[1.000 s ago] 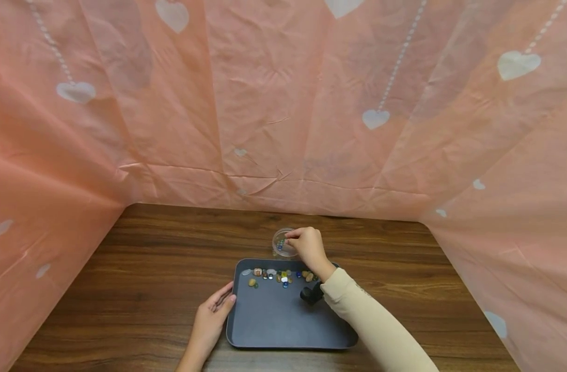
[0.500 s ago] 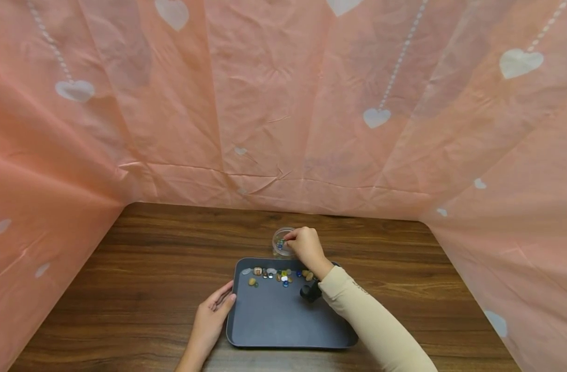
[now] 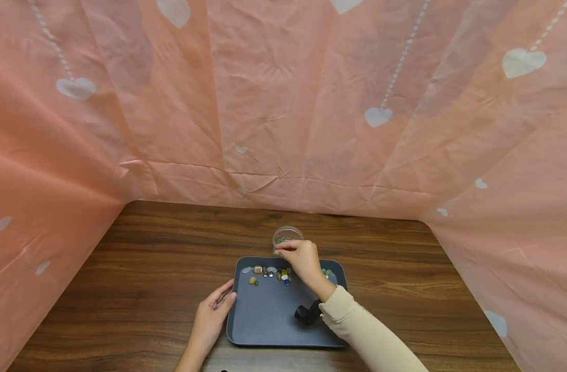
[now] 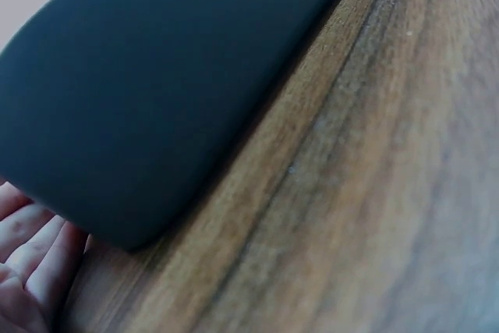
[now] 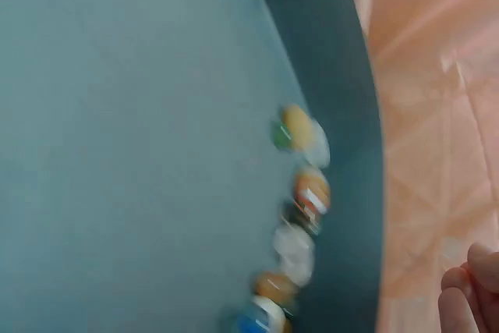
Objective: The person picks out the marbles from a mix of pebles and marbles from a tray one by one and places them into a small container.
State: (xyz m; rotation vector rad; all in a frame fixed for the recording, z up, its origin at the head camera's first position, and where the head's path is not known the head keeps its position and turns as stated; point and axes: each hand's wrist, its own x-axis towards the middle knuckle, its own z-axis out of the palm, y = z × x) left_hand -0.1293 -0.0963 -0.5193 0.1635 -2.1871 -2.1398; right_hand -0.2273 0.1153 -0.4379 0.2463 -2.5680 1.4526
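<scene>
The right hand (image 3: pixel 301 258) is held with fingers curled together over the far rim of the tray (image 3: pixel 265 330); whether a stone is pinched cannot be told. The stones (image 3: pixel 269 274) are strung along that rim just left of it, the small jar (image 3: pixel 287 235) just beyond. The left hand (image 3: pixel 214 315) is laid flat against the tray's left edge.

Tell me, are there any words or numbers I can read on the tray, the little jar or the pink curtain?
No words or numbers show anywhere.
Tray: plain dark grey, no writing.
Jar: clear, no label visible.
Pink curtain: only white hearts and dotted lines, no letters.
</scene>
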